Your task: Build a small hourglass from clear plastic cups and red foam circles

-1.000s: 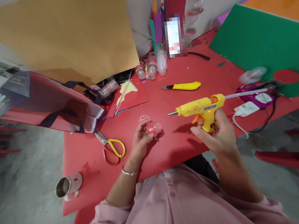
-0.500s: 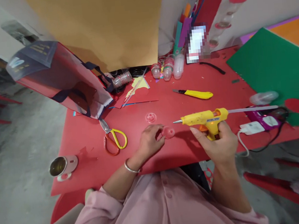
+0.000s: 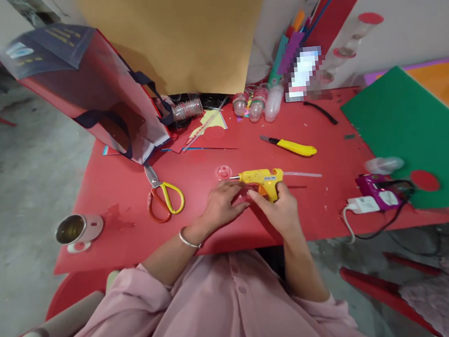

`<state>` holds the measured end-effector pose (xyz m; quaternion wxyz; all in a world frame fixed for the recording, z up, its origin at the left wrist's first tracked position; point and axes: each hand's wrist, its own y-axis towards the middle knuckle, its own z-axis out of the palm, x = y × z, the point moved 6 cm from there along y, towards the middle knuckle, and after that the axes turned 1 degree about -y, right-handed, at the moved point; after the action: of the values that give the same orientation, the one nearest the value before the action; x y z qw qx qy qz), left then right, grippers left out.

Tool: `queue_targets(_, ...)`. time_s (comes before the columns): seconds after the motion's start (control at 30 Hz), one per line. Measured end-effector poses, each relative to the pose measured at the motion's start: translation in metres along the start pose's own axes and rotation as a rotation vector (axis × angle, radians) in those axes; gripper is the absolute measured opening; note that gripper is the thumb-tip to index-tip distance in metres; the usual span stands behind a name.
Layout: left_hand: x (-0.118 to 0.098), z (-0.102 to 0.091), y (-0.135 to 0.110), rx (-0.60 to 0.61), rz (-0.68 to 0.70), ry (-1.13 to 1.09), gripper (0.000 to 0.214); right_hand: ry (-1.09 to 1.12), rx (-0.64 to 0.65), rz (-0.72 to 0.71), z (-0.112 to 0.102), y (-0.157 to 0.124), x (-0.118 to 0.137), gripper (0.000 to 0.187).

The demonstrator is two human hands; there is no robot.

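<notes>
My right hand [image 3: 282,209] is wrapped round the handle of a yellow glue gun [image 3: 259,176], with a pale glue stick [image 3: 303,174] coming out of its back. The gun points left, and its metal nozzle reaches above the fingers of my left hand [image 3: 223,204]. Those fingers are closed on a small clear plastic piece [image 3: 244,193], mostly hidden by both hands. A similar clear round plastic piece [image 3: 223,172] lies on the red table just beyond, close to the nozzle tip. I cannot tell whether the nozzle touches it.
Scissors [image 3: 164,197] lie left, beyond a metal cup [image 3: 75,230]. A yellow utility knife [image 3: 295,146] lies farther back. Left stands a paper bag [image 3: 104,95]; plastic bottles [image 3: 256,104] are at the back. A purple power socket [image 3: 386,191] with cables and green board [image 3: 409,121] are right.
My right hand has brought the glue gun left, up to my left hand. The left hand keeps hold of the clear plastic piece. The whole view has shifted slightly.
</notes>
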<state>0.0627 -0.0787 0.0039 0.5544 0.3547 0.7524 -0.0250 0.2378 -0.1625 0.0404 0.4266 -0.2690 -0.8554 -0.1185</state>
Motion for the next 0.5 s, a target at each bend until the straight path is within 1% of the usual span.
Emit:
queue_targets(0.07,0.003,0.001,0.001,-0.010,-0.003,-0.006,0.041,0.020,0.032,0.013,0.009,0.000,0.003,0.055)
queue_targets(0.13,0.008,-0.002,0.000,-0.068,-0.016,0.009,0.032,0.038,0.053,0.013,0.016,0.000,0.007,0.055)
queue_targets(0.17,0.010,-0.004,0.000,-0.098,-0.016,0.037,0.028,0.049,0.063,0.009,0.018,0.001,0.009,0.055)
queue_targets(0.23,0.009,-0.006,-0.001,-0.118,0.009,0.129,0.023,0.070,0.072,-0.001,0.021,0.002,0.012,0.056)
queue_targets(0.3,0.004,-0.007,-0.001,-0.099,0.061,0.216,0.025,0.086,0.056,-0.003,0.019,0.004,0.013,0.057)
queue_targets(0.37,-0.005,-0.008,-0.001,-0.091,0.103,0.239,0.030,0.078,0.014,0.004,0.013,0.006,0.011,0.058)
queue_targets(0.4,-0.008,-0.011,0.000,-0.106,0.107,0.238,0.030,0.068,-0.010,0.007,0.009,0.007,0.009,0.058)
queue_targets(0.5,-0.013,-0.024,0.002,-0.245,0.068,0.299,0.021,0.013,-0.077,0.024,-0.004,0.012,-0.002,0.057)
